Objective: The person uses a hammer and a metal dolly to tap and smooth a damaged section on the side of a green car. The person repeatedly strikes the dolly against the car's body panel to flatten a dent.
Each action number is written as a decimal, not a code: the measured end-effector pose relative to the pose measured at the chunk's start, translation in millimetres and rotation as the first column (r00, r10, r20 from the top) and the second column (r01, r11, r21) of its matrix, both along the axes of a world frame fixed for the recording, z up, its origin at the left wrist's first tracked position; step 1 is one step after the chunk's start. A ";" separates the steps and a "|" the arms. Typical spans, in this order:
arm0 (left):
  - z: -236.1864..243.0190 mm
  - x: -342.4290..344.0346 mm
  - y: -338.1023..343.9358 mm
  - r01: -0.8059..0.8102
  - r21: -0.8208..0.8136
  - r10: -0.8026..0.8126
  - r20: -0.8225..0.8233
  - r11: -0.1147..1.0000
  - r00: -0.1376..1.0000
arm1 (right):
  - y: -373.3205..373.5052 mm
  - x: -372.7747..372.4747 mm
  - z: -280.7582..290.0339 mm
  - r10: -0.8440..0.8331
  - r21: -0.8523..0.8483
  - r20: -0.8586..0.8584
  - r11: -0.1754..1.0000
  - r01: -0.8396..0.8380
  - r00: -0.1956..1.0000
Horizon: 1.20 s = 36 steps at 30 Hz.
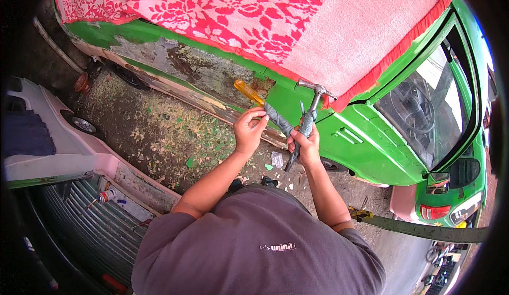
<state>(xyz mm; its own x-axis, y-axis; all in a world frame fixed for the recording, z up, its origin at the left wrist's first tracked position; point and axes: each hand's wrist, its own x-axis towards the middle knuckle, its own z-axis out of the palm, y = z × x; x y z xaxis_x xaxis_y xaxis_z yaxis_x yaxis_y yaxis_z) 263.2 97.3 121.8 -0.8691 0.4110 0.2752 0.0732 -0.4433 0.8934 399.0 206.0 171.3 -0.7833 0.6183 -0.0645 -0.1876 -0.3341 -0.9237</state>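
Note:
My left hand is closed, its thumb and fingertips pinching the grey cloth strip just below the amber handle of a screwdriver. The strip winds along the screwdriver's shaft toward my other hand, and the tip is hidden. In my right hand is a hammer, held head up with its handle wrapped in grey material. The dark lower end of a handle shows beneath that fist. Both tools meet in a V at my right fingers, in front of the green vehicle's side.
A green vehicle spans the far side, with bare, scraped patches. Over it lies a red and pink floral blanket. Paint chips litter the floor. At left stands a pinkish-white pickup with a can in its ribbed bed.

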 end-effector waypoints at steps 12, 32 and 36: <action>-0.4 -12.7 11.8 -0.016 0.116 0.014 0.014 0.993 1.000 | 24.6 4.5 1.4 0.030 -0.055 -0.002 0.998 -0.030 1.000; -10.2 0.2 17.9 -0.111 -0.014 0.109 -0.087 0.994 0.990 | 31.4 10.6 10.1 0.095 -0.146 -0.026 0.984 -0.098 0.995; -20.6 -1.2 19.9 0.062 0.164 -0.083 0.124 0.985 0.989 | 29.2 13.4 17.3 0.109 -0.205 -0.026 0.972 -0.112 0.994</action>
<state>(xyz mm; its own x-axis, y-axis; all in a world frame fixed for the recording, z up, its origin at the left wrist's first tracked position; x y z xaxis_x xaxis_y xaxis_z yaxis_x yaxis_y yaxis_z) 262.0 117.2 101.1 -0.8712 0.4343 0.2288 -0.0763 -0.5803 0.8108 412.4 235.2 188.6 -0.8478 0.5025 -0.1696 -0.1517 -0.5362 -0.8303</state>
